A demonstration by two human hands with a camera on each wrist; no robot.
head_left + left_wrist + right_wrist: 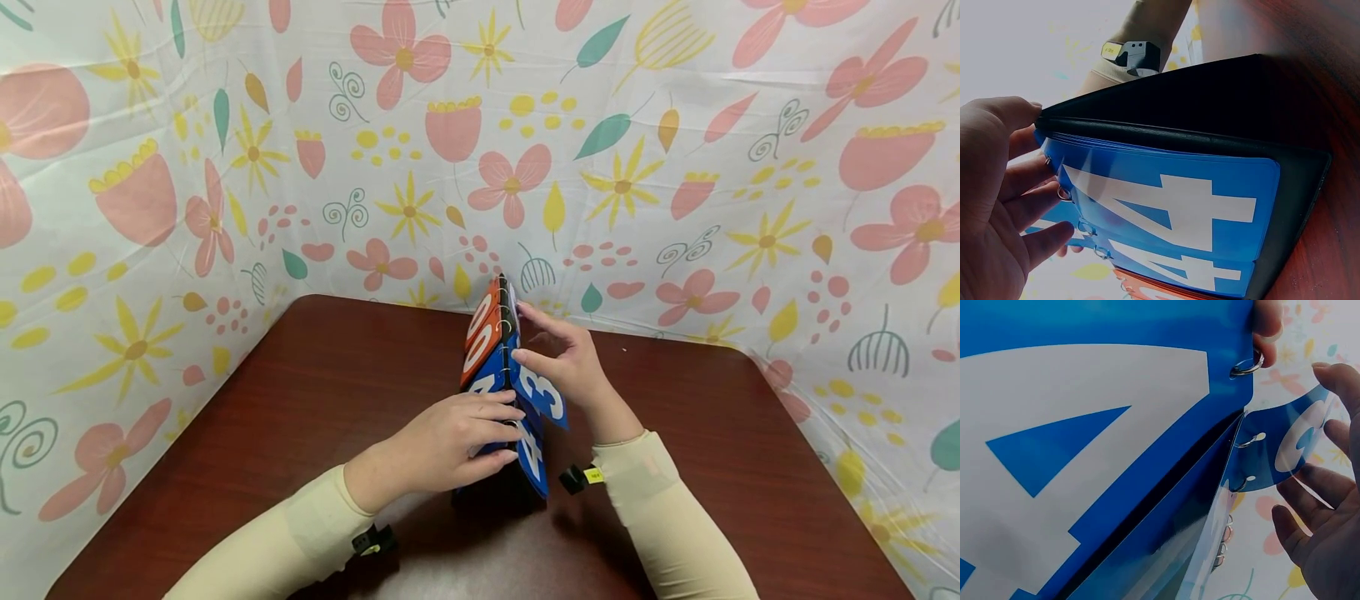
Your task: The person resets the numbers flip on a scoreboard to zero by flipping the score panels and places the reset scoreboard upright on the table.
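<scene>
A tent-shaped flip scoreboard [506,333] stands on the table, its ring-bound number cards hanging down both sides. Its left face shows orange-red cards [482,325] with zeros at the far end and blue cards [1179,206] with 4s nearer. My left hand [442,442] holds the near end, fingers over the ridge and thumb at the near corner. Farther along, my right hand [566,362] pinches a blue card [542,396] marked 3, lifted off the right face. That card bends between thumb and fingers in the right wrist view. Below it, a blue 4 card [531,454] lies against the board.
The dark reddish-brown table [360,358] reaches back to a flower-printed curtain [465,125] around it. Black wrist cameras [372,540] are strapped under both cream sleeves [315,525]. Metal rings [1102,252] line the scoreboard's ridge.
</scene>
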